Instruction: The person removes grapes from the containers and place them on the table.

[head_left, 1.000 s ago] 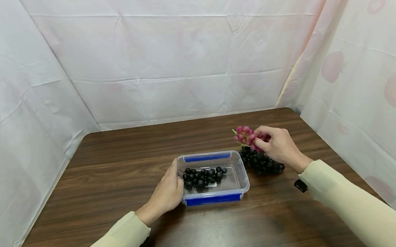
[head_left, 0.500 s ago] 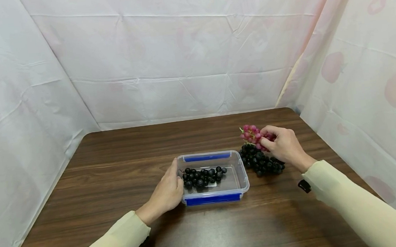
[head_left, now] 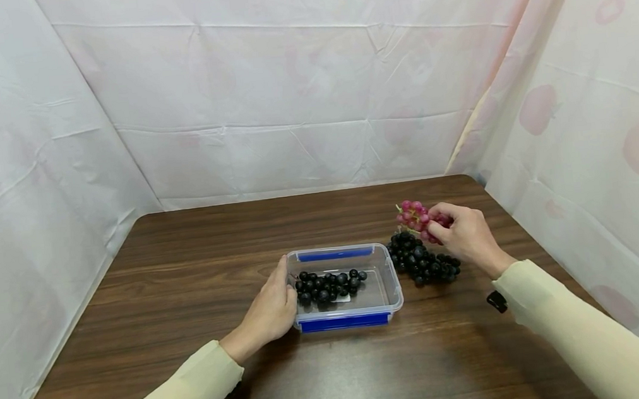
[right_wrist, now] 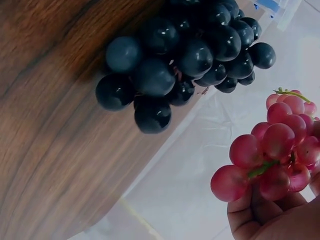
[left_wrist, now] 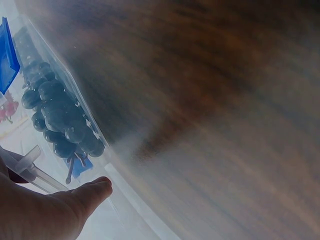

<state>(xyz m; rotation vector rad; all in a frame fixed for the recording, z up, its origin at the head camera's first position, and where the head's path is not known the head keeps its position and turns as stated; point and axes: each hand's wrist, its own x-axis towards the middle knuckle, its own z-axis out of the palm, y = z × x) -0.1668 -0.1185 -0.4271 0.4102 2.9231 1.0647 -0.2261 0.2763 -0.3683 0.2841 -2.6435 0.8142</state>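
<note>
A clear plastic food container (head_left: 370, 293) with blue clips stands on the table, with a bunch of black grapes (head_left: 327, 285) inside. My left hand (head_left: 268, 304) rests against its left end; in the left wrist view the thumb (left_wrist: 90, 195) lies straight along the wall. My right hand (head_left: 467, 235) holds a bunch of red grapes (head_left: 412, 215) between thumb and fingers, just above and behind a second bunch of black grapes (head_left: 422, 260). That second bunch lies on the table right beside the container. The right wrist view shows the red bunch (right_wrist: 277, 145) with its green stem.
The dark wood-grain table (head_left: 204, 254) has rounded far corners. Pale sheeting (head_left: 288, 101) hangs behind it and on both sides, with faint fruit prints on the right. A black strap (head_left: 497, 302) shows at the right wrist.
My right hand has moved a little to the right with the red grapes. The left hand, the container and both bunches of black grapes have stayed where they were.
</note>
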